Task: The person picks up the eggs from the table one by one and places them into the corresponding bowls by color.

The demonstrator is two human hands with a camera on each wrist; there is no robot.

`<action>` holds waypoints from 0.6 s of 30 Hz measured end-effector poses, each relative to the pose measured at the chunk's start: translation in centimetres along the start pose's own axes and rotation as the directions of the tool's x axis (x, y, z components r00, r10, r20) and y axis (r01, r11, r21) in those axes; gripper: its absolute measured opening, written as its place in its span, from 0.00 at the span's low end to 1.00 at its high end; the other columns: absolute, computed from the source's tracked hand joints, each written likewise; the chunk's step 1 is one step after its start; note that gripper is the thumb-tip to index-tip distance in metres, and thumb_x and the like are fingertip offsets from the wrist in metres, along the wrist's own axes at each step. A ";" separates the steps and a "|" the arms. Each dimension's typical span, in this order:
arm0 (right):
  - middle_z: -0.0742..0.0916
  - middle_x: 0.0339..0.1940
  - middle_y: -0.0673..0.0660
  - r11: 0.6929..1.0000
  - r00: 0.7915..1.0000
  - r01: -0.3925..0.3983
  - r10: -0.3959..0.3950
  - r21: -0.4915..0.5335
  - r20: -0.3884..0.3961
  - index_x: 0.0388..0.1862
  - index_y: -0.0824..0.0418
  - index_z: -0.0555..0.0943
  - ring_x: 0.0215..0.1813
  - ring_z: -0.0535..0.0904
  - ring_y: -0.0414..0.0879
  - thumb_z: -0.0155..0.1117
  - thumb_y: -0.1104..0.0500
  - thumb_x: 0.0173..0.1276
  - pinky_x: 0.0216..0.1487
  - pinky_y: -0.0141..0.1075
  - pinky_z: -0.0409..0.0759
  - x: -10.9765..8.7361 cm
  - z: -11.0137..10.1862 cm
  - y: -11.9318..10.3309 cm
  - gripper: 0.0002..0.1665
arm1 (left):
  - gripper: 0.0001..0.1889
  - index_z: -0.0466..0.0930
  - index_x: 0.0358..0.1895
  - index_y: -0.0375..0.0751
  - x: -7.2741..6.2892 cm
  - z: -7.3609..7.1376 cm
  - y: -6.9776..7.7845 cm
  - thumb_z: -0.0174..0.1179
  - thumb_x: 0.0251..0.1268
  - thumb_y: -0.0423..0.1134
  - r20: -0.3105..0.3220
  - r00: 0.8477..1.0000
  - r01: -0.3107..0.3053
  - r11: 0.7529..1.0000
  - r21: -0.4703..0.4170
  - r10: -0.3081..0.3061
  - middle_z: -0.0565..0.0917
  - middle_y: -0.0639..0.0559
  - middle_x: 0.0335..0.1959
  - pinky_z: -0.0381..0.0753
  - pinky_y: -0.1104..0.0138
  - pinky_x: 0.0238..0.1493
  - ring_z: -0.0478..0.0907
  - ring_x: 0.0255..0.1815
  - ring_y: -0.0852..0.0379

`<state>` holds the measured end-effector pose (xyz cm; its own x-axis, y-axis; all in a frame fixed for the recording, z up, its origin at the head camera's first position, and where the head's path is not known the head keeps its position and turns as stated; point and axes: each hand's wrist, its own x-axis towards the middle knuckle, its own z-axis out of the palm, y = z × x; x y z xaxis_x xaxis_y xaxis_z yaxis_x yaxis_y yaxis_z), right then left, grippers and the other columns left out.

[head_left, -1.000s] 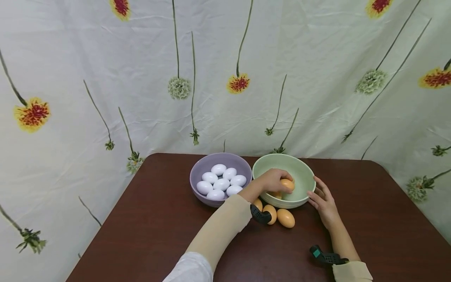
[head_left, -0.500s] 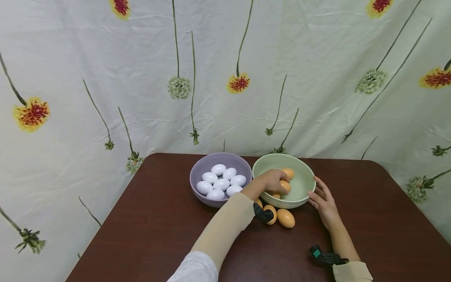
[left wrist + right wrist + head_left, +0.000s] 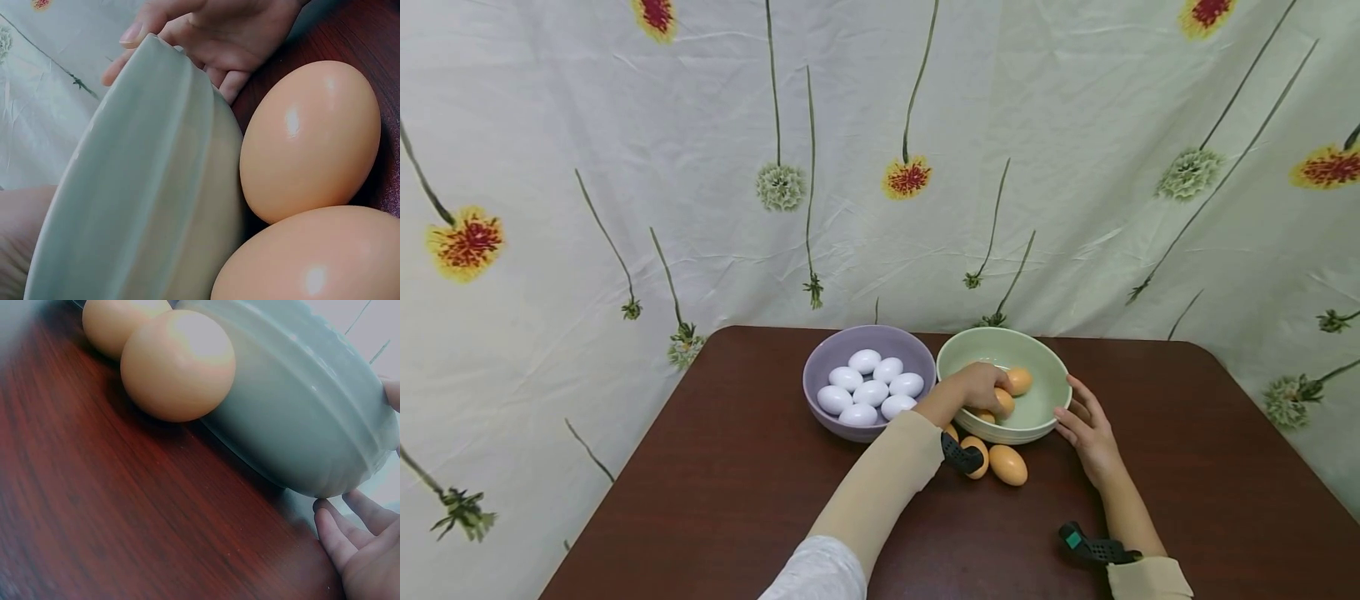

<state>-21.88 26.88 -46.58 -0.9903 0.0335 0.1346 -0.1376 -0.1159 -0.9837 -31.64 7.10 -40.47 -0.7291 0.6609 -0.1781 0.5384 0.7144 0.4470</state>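
Note:
My left hand (image 3: pixel 976 387) reaches into the light green bowl (image 3: pixel 1048 367), its fingers and thumb round a brown egg (image 3: pixel 1004 403); the thumb is mostly hidden. Beyond the fingertips, another brown egg (image 3: pixel 1019 382) lies in the bowl, and part of a third shows under the hand. At the right side, my right hand (image 3: pixel 1090 433) holds the bowl's rim; in the left wrist view, fingers of that right hand (image 3: pixel 244 31) lap over the rim. Its lower fingertips (image 3: pixel 326 509) touch the bowl's outer wall in the right wrist view.
A purple bowl (image 3: pixel 814 392) with several white eggs (image 3: pixel 871 392) stands against the green bowl's left side. In front of the green bowl, brown eggs (image 3: pixel 1008 465) lie on the dark wooden table (image 3: pixel 737 467). A flowered cloth (image 3: pixel 850 250) hangs behind.
The left hand and its egg have shifted slightly left and down in the green bowl. A brown egg behind the fingers has come into view and rolled a little nearer. The right hand stays put.

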 end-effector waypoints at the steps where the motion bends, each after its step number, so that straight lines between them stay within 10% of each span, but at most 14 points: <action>1: 0.62 0.66 0.63 1.000 1.000 0.002 -0.002 0.002 0.000 0.77 0.56 0.56 0.53 0.75 0.34 0.53 0.66 0.74 0.49 0.26 0.76 0.0 0.0 0.0 0.35 | 0.21 0.83 0.55 0.47 0.0 0.0 0.0 0.71 0.56 0.42 -0.001 1.000 0.002 1.000 -0.002 -0.002 0.83 0.57 0.49 0.68 0.77 0.47 0.73 0.43 0.65; 18: 0.62 0.66 0.64 1.000 1.000 0.001 -0.001 0.031 -0.002 0.76 0.57 0.57 0.52 0.76 0.35 0.53 0.67 0.74 0.49 0.26 0.76 0.0 0.0 0.0 0.35 | 0.18 0.83 0.52 0.42 -0.5 -0.2 -0.5 0.70 0.57 0.37 -0.082 0.996 -0.054 0.963 -0.263 0.034 0.84 0.54 0.50 0.72 0.74 0.50 0.77 0.51 0.61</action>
<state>-21.88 26.87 -46.57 -0.9902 0.0355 0.1351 -0.1389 -0.1468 -0.9794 -31.58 6.38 -40.42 -0.7424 0.6638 -0.0906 0.4472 0.5918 0.6707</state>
